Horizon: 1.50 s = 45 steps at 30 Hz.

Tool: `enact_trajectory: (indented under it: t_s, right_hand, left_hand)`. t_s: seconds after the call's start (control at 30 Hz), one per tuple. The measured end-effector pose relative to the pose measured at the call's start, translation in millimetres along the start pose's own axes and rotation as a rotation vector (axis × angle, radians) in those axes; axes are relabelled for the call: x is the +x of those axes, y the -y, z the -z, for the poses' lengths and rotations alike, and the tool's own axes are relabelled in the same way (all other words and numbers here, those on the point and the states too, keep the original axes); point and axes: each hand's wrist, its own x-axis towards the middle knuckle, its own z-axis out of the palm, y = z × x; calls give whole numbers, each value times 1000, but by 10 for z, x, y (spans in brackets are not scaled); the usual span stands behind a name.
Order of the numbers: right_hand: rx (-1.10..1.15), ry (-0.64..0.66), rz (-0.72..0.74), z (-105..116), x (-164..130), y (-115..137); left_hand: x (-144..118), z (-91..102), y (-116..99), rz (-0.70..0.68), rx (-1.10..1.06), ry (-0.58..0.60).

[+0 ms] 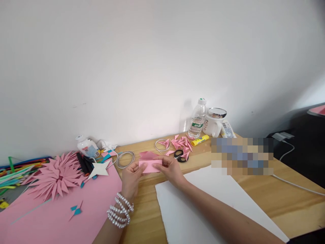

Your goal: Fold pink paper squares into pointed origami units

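Both my hands pinch one small folded strip of pink paper (150, 166), held just above the wooden worktop (254, 193) near its middle. My left hand (132, 179) grips the strip's left end w/ thumb on top; a stack of pearl-bead bracelets (120, 210) circles that wrist. My right hand (172, 169) grips the right end, fingers curled over the top edge.

Under my right forearm lies a big white paper sheet (203, 203). Left of my hands a large pink paper sheet (61, 217) covers the worktop; on it sit a spiky pink folded-paper flower (54, 176), a white paper star (99, 168) & small teal paper bits (76, 210). Just behind the strip: a loose pink paper piece (147, 155), a coil of white wire (125, 158), black-handled scissors (180, 155) & several pink folded paper points (181, 143). Near those, a yellow glue stick (200, 140) lies on its side.

At the back, by the white wall (152, 61): a clear plastic water bottle w/ green label (197, 119), upright, touching or just beside a white mug (214, 122). Far left: a small white-capped bottle (87, 146), black marker pens (83, 163) & a pile of coloured paper strips (15, 171). A blurred patch hides whatever sits right of the glue stick.
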Motion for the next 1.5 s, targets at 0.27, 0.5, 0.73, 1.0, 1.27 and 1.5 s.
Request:
enact_trajectory:
  t_s: [0.27,0.5,0.73,1.0,1.27,1.5]
  right_hand:
    - [6,7,15,-4,-2,14]
    - [-25,11,40,10,5,-23]
    - [-98,33,79,17,-5,-8]
    - [-207,18,177,27,-8,-20]
    - [-228,-4,157,26,-6,4]
    - [-250,40,163,37,2,-18]
  left_hand:
    - [-10,-15,-15,12,8,-18]
    - [-9,-6,-6,4,4,-12]
    - [-11,9,6,-7,33,10]
    - [-46,-47,16,-4,92,58]
    - [-6,13,12,-48,200,35]
    - [-5,16,9,-139,333,-32]
